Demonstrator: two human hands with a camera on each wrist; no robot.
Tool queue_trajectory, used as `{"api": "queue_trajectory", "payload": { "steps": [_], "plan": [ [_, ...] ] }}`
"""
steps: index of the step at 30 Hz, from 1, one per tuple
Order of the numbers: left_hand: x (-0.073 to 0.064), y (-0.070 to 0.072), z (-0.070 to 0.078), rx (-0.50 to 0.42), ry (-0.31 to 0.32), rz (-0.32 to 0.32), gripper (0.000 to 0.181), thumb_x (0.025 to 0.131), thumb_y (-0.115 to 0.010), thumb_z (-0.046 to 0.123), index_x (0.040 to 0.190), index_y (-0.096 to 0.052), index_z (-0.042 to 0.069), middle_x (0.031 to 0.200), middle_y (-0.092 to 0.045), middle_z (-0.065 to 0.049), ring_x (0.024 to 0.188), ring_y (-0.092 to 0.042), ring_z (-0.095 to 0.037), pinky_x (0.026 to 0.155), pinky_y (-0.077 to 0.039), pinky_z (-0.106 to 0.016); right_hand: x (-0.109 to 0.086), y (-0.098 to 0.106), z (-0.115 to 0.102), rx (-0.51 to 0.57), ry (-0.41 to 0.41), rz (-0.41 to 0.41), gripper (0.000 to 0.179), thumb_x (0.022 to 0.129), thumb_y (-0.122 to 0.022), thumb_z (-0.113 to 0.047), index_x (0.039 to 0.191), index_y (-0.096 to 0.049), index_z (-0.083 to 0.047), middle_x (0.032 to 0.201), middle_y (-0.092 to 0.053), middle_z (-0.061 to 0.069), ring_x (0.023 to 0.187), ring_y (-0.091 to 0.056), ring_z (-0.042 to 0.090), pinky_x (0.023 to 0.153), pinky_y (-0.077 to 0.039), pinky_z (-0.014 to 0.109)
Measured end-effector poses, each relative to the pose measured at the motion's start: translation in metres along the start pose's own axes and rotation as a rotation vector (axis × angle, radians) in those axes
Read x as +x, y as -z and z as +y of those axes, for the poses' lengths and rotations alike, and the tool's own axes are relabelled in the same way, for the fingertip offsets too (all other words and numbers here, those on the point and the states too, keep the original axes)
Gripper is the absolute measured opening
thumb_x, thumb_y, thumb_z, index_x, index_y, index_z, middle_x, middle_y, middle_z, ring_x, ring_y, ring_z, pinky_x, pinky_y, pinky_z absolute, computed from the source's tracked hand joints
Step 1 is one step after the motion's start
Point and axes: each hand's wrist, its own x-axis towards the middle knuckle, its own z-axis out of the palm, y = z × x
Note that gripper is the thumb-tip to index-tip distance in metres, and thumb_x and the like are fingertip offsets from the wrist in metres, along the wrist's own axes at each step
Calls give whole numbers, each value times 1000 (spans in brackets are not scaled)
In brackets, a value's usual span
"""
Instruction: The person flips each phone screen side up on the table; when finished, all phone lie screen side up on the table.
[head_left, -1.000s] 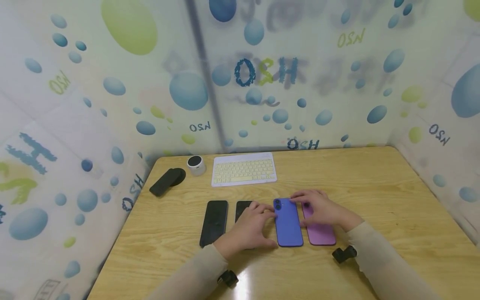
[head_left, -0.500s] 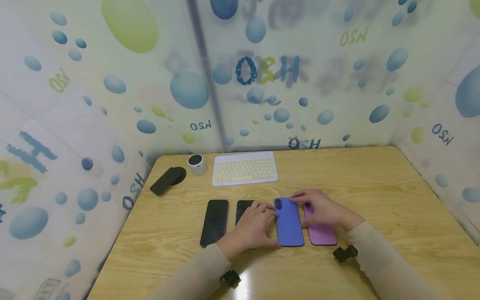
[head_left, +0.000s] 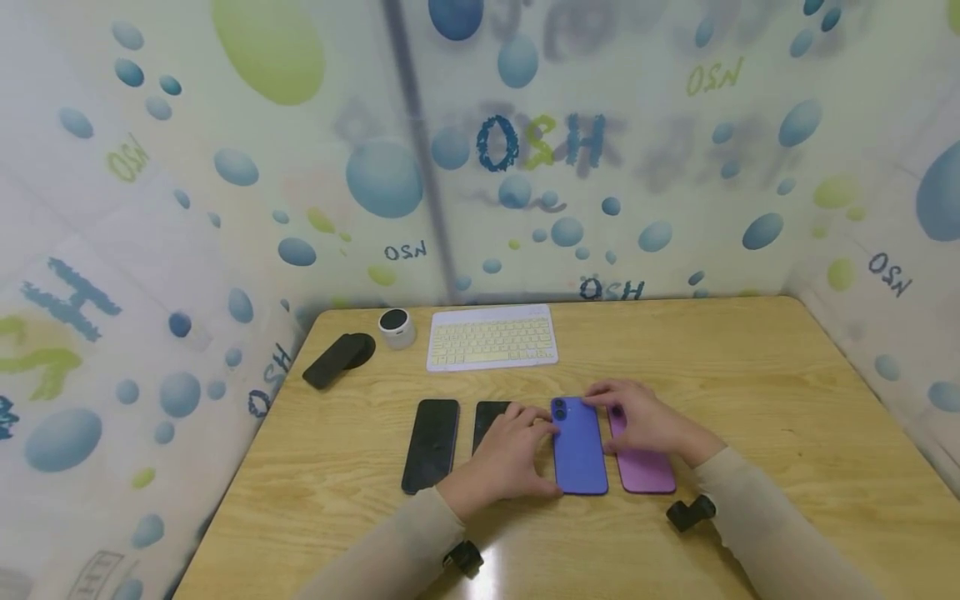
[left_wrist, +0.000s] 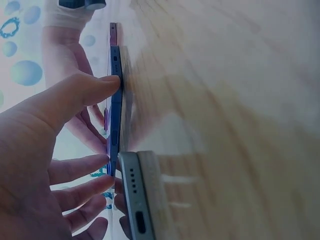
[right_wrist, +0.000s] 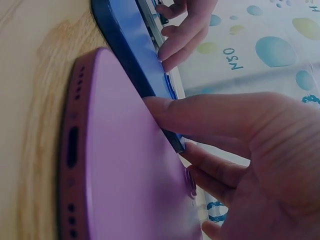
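A blue smartphone (head_left: pixel 580 458) lies back up on the wooden table, its camera lenses at the far left corner. My left hand (head_left: pixel 504 462) holds it by the left side, thumb at the near left corner and fingertips at the left edge. At the far right corner, my right hand (head_left: pixel 647 419) grips it, fingers on the top edge and thumb against the right edge. That hand reaches over a purple smartphone (head_left: pixel 648 475), also back up. Beneath my left hand is a dark-screened smartphone (head_left: pixel 489 417), partly hidden.
Farther left lies another black-screened smartphone (head_left: pixel 431 446). Behind the phones sit a white keyboard (head_left: pixel 491 337), a small white cylinder with a dark top (head_left: pixel 397 329) and a black folded stand-like object (head_left: pixel 333 361). A printed curtain (head_left: pixel 675 192) surrounds the table's far side.
My left thumb has slid slightly right onto the blue smartphone's near left corner. The right hand and the phones have stayed nearly in place; the head view has shifted a little.
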Motion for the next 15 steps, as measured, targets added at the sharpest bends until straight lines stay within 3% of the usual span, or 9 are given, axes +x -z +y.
{"api": "queue_trajectory", "payload": {
  "steps": [7, 15],
  "plan": [
    [1, 3, 1, 28, 3, 3, 86, 69, -84, 69, 136, -67, 19, 146, -58, 3, 129, -47, -19, 101, -47, -38, 1, 1, -1, 70, -18, 12, 70, 73, -91, -12, 139, -66, -8, 146, -56, 16, 136, -48, 46, 108, -42, 64],
    [-1, 1, 1, 34, -10, -9, 91, 70, -83, 67, 141, -63, 15, 147, -58, 1, 129, -47, -19, 104, -48, -39, 2, 2, -3, 143, 18, 86, 67, 77, -91, -23, 137, -66, -5, 142, -61, 18, 133, -52, 45, 108, -43, 63]
  ]
}}
